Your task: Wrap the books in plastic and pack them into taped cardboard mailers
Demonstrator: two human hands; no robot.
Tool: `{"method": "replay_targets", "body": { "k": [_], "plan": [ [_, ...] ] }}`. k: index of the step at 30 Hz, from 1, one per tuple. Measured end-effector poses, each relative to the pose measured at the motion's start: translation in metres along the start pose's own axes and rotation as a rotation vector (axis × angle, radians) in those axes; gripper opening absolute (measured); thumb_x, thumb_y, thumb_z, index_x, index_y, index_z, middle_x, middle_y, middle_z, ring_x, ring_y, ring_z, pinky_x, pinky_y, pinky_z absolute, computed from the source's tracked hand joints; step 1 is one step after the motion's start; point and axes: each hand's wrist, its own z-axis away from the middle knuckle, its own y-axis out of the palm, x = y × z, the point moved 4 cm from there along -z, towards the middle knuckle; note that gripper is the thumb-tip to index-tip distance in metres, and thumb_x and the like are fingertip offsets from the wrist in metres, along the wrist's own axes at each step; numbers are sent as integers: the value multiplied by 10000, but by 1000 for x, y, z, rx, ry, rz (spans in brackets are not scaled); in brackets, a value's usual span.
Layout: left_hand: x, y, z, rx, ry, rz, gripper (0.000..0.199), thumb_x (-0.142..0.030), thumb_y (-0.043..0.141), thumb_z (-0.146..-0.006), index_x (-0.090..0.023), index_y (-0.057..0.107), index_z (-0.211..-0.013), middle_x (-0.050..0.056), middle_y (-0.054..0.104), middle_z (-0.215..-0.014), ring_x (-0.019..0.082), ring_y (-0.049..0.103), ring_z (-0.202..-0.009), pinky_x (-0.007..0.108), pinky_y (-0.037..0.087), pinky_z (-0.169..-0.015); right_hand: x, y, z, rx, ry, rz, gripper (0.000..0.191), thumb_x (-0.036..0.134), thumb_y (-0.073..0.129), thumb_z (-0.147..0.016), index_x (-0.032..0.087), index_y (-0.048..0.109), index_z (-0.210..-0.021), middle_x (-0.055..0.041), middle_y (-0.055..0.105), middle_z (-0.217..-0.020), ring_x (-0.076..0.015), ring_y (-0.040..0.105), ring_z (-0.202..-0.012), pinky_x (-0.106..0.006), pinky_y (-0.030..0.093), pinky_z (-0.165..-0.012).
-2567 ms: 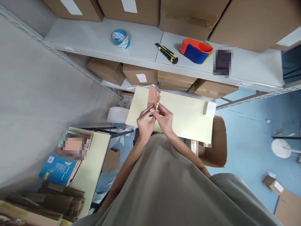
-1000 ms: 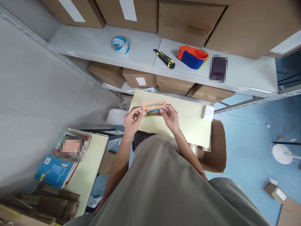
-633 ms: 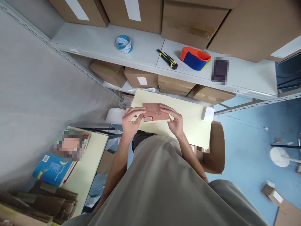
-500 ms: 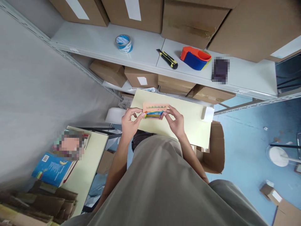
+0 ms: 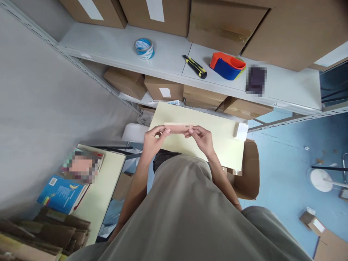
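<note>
A slim pinkish box is held level above the pale yellow table, one end in each hand. A plain side with a small barcode-like mark faces me. My left hand pinches its left end between thumb and fingers. At the right end my right hand grips it the same way. Under the hands lies the table top, with a small white box at its right edge.
On the shelf ahead are a tape roll, a box cutter and an orange-and-blue tape dispenser. Cardboard boxes line its back. An open carton stands right of the table; a blue book lies at left.
The box has been turned over in my hands: its colourful printed face showed before, and a plain pinkish side shows now. Both hands still hold its ends.
</note>
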Motion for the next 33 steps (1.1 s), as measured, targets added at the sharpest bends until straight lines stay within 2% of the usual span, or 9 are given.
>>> {"method": "replay_targets", "body": {
  "k": [4,7,11,15,19,25,27,29,33],
  "plan": [
    [5,6,-2,-31,-138,121,411,-570,783,-924,-169,808,-1008,42,761,-733,159,688,-623,259,534,-599,-3,9,-1,12,73,-38,457,651,750,-954,194,758,-965,-67,833,-842,-184,748,-638,-337,635,-674],
    [8,5,-5,-35,-136,125,450,-608,740,-953,-168,803,-1017,60,780,-769,159,701,-628,240,491,-533,-3,12,-1,16,76,-33,490,681,691,-984,195,749,-955,-72,830,-869,-175,728,-615,-334,618,-659],
    [4,0,-7,-4,-57,100,478,-590,555,-1077,-183,804,-1040,80,800,-904,147,725,-704,242,537,-609,-7,9,-4,-2,84,-18,592,745,550,-1028,192,760,-1009,-75,804,-892,-198,742,-691,-368,618,-748],
    [-6,3,-9,44,72,29,365,-501,601,-1077,-210,794,-1184,82,771,-1055,154,738,-860,258,599,-757,-23,9,-14,32,122,-21,543,716,709,-945,218,734,-1161,-23,748,-859,-210,717,-817,-324,573,-737],
    [-17,30,-6,161,221,-50,273,-361,743,-990,-258,783,-1240,85,686,-1205,166,736,-961,281,636,-810,-57,22,-23,98,277,-201,557,595,794,-882,263,650,-1306,-12,762,-970,-197,698,-823,-301,565,-700],
    [-28,79,2,237,312,-373,374,-126,712,-910,-289,782,-1240,90,701,-1265,259,711,-1192,417,613,-1058,-92,45,-28,80,368,-491,214,389,750,-854,230,728,-996,-33,757,-957,-219,707,-997,-340,586,-917],
    [-19,80,0,209,275,-357,448,-111,708,-891,-286,747,-1302,81,727,-1286,259,717,-1206,412,610,-1067,-100,44,-30,90,412,-485,199,370,767,-836,223,734,-966,-37,766,-933,-221,710,-975,-344,588,-919],
    [6,73,-6,152,165,-246,435,-150,694,-915,-280,719,-1330,64,765,-1251,229,751,-1135,368,637,-1000,-110,39,-31,125,460,-437,234,368,785,-827,212,750,-999,-50,789,-956,-225,721,-971,-357,594,-932],
    [98,51,-15,12,-270,-48,271,-402,687,-972,-219,773,-1153,78,812,-1108,205,777,-864,302,660,-697,-146,25,-26,126,586,-277,362,281,834,-761,206,755,-1106,-42,817,-988,-194,745,-909,-325,609,-878]
  ]
}}
